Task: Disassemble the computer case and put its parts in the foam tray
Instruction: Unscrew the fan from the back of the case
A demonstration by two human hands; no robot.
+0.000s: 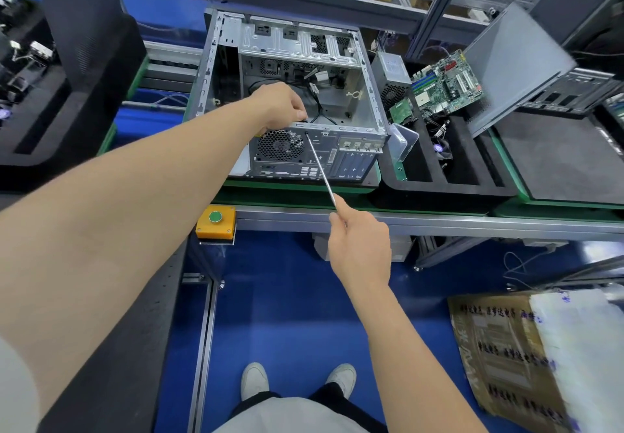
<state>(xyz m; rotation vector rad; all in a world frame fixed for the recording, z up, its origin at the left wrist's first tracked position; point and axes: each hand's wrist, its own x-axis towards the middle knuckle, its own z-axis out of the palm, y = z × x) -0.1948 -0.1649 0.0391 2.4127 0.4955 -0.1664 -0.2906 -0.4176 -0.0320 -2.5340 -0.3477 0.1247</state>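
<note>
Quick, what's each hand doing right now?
Left hand: fingers curled over the computer case rear rim, gripping it.
Right hand: closed, holding a long screwdriver.

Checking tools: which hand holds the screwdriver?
The right hand holds the screwdriver, tip at the rear panel; the left hand grips the computer case rim.

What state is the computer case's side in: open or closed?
Open: the computer case lies with its upward-facing side uncovered, and loose cables and the drive cage inside show.
</note>
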